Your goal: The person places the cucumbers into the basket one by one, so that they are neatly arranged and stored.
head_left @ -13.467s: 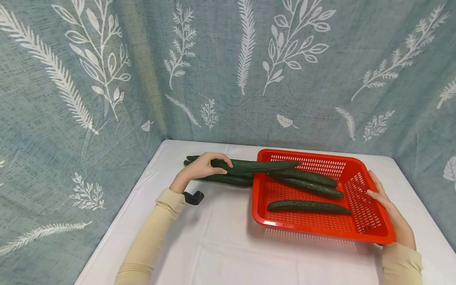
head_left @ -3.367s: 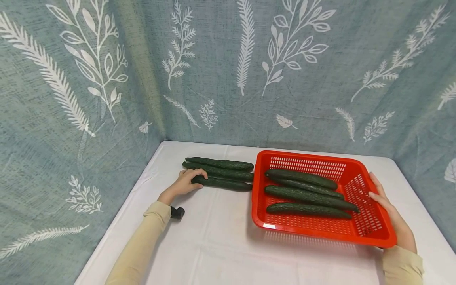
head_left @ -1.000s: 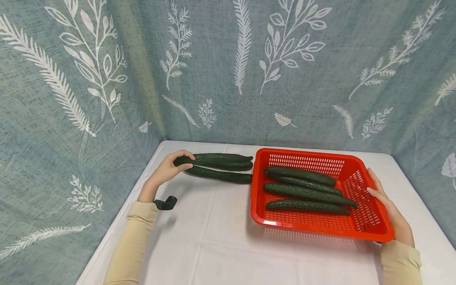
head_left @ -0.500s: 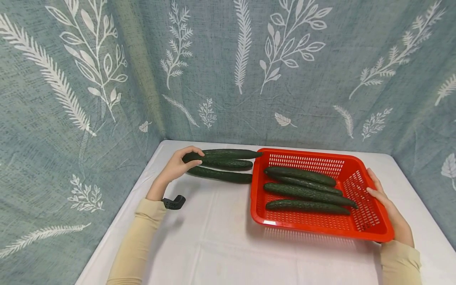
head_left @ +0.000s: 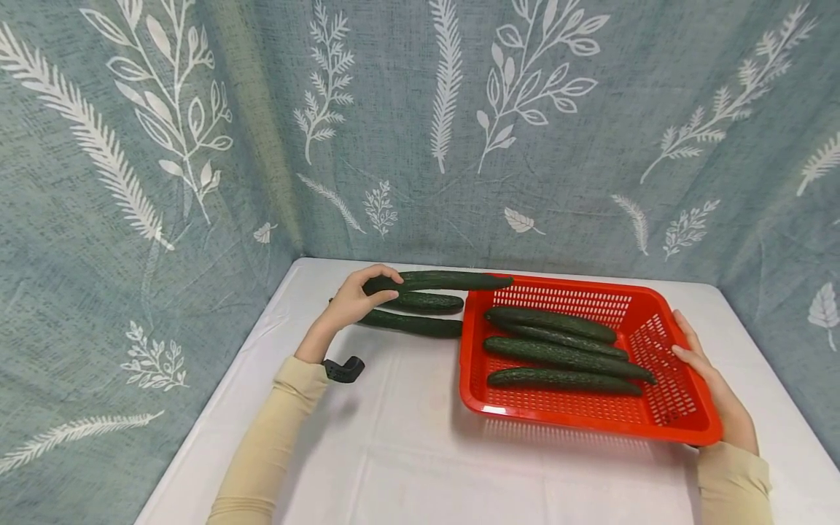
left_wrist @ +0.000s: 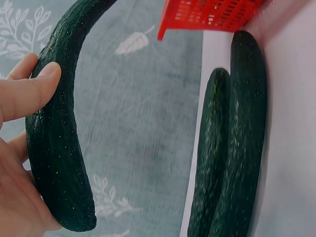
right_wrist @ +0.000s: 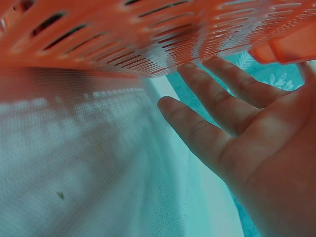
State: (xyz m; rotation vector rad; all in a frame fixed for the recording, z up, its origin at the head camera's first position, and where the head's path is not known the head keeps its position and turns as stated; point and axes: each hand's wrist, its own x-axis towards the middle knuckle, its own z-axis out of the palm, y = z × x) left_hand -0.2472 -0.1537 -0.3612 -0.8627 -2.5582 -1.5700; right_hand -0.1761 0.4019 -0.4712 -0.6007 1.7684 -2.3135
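Left grip (head_left: 351,297) pinches long green cucumber (head_left: 446,281), right grip (head_left: 722,394) red rectangular plastic basket (head_left: 590,424); tip droop could snag basket's left rim (head_left: 467,350).

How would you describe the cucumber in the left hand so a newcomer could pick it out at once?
Find the red perforated basket on the white-covered table, then the left hand, left of it in the head view. The dark green cucumber in its grip overlaps the basket's rim there. It alone is held; two cucumbers lie on the table and four inside the basket.
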